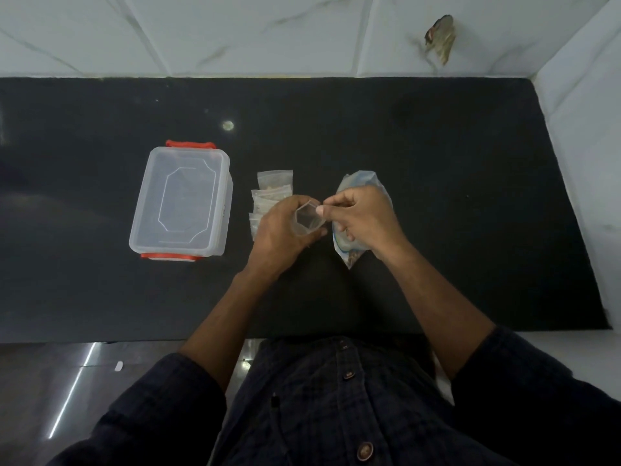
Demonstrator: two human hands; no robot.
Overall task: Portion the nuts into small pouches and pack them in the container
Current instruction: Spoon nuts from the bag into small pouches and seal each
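The left hand (280, 230) curls round a small clear pouch (309, 219), its fingers wrapped about the body so that the mouth is propped open and faces upward, toward the camera; held so, the opening stays wide enough to receive nuts from above. The right hand (361, 216) is narrowed to a pinch, thumb and forefinger meeting just at the pouch's rim on the side away from the left palm; whether they grip the rim to spread it or carry a nut to drop in, I cannot tell, since nothing between the tips is clearly visible.

Directly under and behind the right fingers lies the large bag of nuts (356, 243), on the dark counter (437, 163), its lower end showing a few brown nuts just below the right wrist; it sits close so that the picking hand has only a short reach.

Just beyond the left knuckles lies a small stack of pouches (274, 190), overlapping one another; whether these are filled or spare is hard to say, though some pale content shows in them. Well apart from the left fingers, on their outer side, stands the clear container (181, 200) with orange clips, its lid on; packing looks not yet begun.
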